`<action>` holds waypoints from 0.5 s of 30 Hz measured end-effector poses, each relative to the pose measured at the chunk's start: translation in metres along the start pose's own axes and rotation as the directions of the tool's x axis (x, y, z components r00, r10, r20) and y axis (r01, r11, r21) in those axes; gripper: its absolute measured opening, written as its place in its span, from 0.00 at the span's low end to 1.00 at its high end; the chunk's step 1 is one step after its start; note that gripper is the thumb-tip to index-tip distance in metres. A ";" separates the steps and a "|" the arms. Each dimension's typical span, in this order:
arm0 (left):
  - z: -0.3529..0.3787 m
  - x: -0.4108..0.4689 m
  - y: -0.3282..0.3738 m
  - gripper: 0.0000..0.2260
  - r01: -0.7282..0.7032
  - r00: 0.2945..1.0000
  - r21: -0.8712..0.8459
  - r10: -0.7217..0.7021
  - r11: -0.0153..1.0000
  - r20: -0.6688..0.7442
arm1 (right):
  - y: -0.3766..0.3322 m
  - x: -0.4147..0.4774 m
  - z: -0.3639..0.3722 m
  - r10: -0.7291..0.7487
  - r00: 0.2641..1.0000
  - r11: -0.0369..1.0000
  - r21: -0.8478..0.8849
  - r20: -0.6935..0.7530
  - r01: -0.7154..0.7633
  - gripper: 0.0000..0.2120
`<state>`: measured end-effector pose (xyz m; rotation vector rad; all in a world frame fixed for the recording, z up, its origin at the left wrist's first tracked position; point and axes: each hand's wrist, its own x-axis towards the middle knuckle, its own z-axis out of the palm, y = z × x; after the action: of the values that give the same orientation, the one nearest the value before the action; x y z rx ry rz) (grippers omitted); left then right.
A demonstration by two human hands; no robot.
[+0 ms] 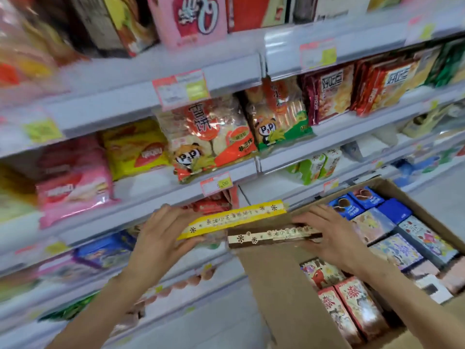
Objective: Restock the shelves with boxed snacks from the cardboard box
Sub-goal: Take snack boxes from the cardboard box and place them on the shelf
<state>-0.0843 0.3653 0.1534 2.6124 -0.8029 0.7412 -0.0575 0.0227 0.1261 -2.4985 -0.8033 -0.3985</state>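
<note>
My left hand (166,233) grips the left end of a long yellow snack box (234,217), held in front of the shelf edge. Beside it, my right hand (329,235) holds the right end of a brown snack box (271,238) with a white flower band. The two boxes lie side by side, the yellow one nearer the shelves. Both are above the left flap of the open cardboard box (284,298), which sits at the lower right and holds several patterned and blue snack boxes (352,306).
White shelves (151,195) rise on the left and ahead, packed with bagged snacks such as panda rice crackers (208,137) and pink bags (73,182). Price tags (216,183) hang on the shelf edges. Lower shelves hold more packets.
</note>
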 end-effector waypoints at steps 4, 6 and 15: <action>-0.073 -0.047 -0.026 0.18 0.086 0.994 0.004 -0.085 0.996 -0.075 | -0.073 0.035 0.018 -0.089 0.996 0.992 0.095 -0.009 0.089 0.18; -0.109 -0.075 -0.039 0.19 0.149 0.984 0.004 -0.148 0.989 -0.103 | -0.111 0.052 0.029 -0.140 0.990 0.981 0.133 -0.008 0.140 0.17; -0.239 -0.190 -0.106 0.22 0.486 0.826 -0.007 -0.462 0.874 -0.324 | -0.264 0.119 0.082 -0.311 0.950 0.925 0.217 -0.034 0.311 0.18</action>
<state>-0.2486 0.6340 0.2284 2.4981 -0.0186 1.0084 -0.1141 0.3088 0.1988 -2.1698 -1.1839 -0.3905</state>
